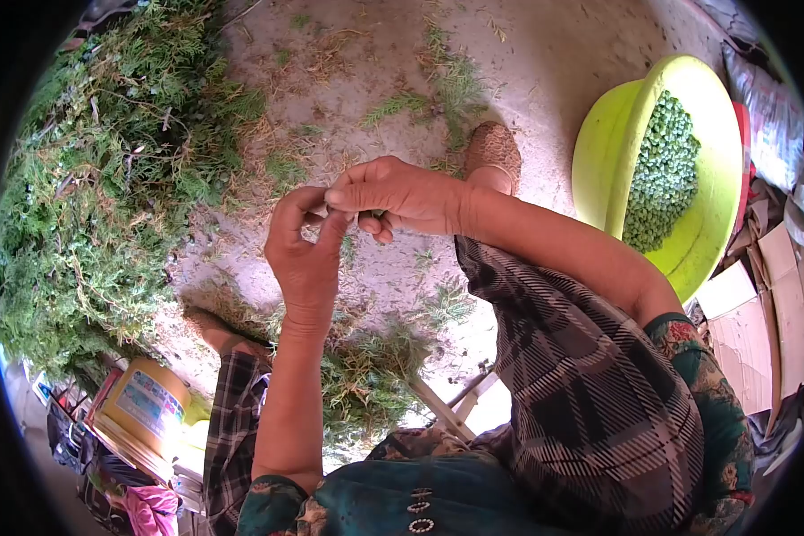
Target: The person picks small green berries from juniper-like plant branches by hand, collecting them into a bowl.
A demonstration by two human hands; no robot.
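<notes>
My left hand (304, 241) and my right hand (406, 196) meet over the floor, thumb and fingertips pinched together at one spot. Whatever lies between the fingertips is too small to make out. A bit of green shows under the curled fingers of my right hand, but its kind is hidden. To the left rises a big heap of cut evergreen branches (125, 179) with scale-like leaves. On the right stands a yellow-green tub (594, 152) holding many small, round green cones or berries (661, 170).
Loose sprigs (397, 107) and dry bits litter the concrete floor (545, 54). More cuttings (366, 375) lie between my legs. A yellow bucket (152, 402) and a pink cloth (150, 511) are at lower left. Cardboard (750, 330) is stacked beside the tub.
</notes>
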